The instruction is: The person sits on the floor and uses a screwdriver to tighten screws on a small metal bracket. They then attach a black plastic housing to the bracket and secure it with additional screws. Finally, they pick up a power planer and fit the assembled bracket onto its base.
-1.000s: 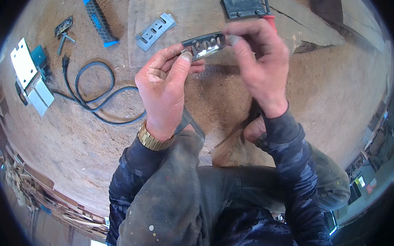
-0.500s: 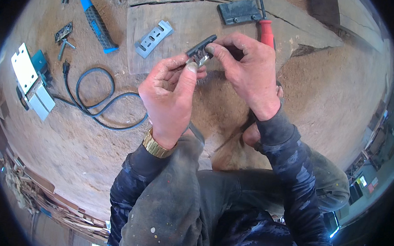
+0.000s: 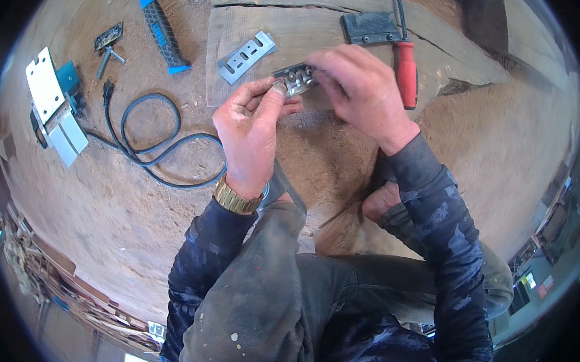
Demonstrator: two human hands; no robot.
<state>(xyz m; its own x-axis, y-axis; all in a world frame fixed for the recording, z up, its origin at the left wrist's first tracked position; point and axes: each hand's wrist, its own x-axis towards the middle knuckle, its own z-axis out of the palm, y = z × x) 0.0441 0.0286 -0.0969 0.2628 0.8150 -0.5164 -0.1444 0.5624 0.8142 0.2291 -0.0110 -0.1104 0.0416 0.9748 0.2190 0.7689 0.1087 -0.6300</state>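
Note:
My left hand (image 3: 248, 123) pinches a small black and silver metal piece (image 3: 298, 82) between thumb and fingers; round screw-like parts show on its face. At the piece's right end, my right hand (image 3: 370, 97) has its fingers bent and closed on it, the fingertips partly hidden. Just beyond my left hand, slotted silver plates (image 3: 249, 55) are stacked on a wooden plank (image 3: 298, 34). A black metal block (image 3: 367, 29) lies farther back. Beside my right hand rests a screwdriver (image 3: 407, 76) with a red handle.
A hammer (image 3: 164, 35) with a blue and black handle lies at the far left. Below it are a T-shaped metal tool (image 3: 108, 60) and a dark small part (image 3: 109, 36). A teal power tool with silver plates (image 3: 66, 142) trails a black cord (image 3: 150, 162) toward my left wrist.
The metal piece has been turned, and its silver face with the round parts now shows. My right fingers have shifted over its end. The whole view has moved slightly.

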